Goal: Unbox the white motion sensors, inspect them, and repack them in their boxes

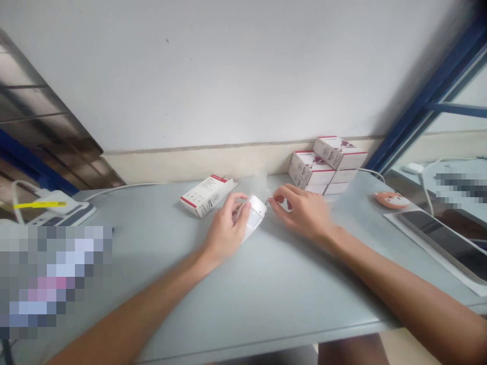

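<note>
Left hand [228, 227]: it's wrapped around a white plastic motion sensor [253, 217], fingers curled over the near side and gripping it, so this one is clearly clamped on

Right hand [301, 214]: it's hovering just beside the top end of the sensor, with the fingers curling inward, and the fingertips [274, 199] are reaching toward it. I can't tell if they're pinching anything or actually touching it

Sensor: it's sitting low over the bench [266, 304], tilted, with its lower end pointing back toward the person, and it's sitting between the two hands

Open box: a white carton with red trim [207, 196] is lying on the bench, just left of the left hand and behind it

Stack: a pile of similar white and red boxes [322, 167] is standing against the wall [228, 66], behind the right hand

Right side: an orange cartoon-face mouse [391, 200] is sitting on the bench near a dark tablet [443, 244], which is lying on a white sheet [426, 248]

Left side: a white device with a yellow strip [41, 207] is sitting at the bench's far corner, a white cable [122, 188] is running along the back, and a pixelated patch is hiding whatever's in the near corner
</note>
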Action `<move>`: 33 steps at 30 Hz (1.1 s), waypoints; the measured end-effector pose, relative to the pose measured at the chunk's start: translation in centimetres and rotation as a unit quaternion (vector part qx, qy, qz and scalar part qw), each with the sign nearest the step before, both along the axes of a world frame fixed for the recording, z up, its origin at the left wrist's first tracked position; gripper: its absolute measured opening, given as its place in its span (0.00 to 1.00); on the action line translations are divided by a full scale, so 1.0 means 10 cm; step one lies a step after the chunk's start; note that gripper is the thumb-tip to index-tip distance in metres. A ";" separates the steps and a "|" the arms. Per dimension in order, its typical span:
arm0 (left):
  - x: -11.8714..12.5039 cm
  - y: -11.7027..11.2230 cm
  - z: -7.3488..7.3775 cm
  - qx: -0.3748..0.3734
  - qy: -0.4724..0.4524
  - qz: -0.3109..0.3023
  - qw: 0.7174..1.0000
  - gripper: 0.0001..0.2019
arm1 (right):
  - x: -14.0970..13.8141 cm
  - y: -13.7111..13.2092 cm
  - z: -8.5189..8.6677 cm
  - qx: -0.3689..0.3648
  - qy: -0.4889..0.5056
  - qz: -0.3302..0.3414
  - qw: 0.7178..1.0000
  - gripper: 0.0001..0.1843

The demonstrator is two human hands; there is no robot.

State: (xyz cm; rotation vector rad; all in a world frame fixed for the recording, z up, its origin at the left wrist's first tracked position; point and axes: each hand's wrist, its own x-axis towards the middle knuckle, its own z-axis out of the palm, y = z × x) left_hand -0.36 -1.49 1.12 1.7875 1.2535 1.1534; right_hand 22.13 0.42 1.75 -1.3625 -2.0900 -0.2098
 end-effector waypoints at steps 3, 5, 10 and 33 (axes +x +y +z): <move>-0.01 -0.02 0.02 0.022 0.043 0.029 0.998 0.15 | -0.06 -0.09 0.03 0.005 -0.013 0.020 1.000 0.18; 0.00 -0.07 0.04 0.035 0.085 0.034 0.995 0.16 | -0.09 -0.13 0.05 0.006 -0.015 0.027 0.999 0.20; 0.04 -0.19 0.07 0.035 0.138 0.009 0.990 0.20 | -0.10 -0.16 0.08 0.025 -0.024 0.043 0.998 0.24; 0.06 0.06 -0.01 -0.087 -0.072 0.083 0.990 0.18 | -0.15 -0.05 -0.05 -0.277 0.115 0.036 0.953 0.20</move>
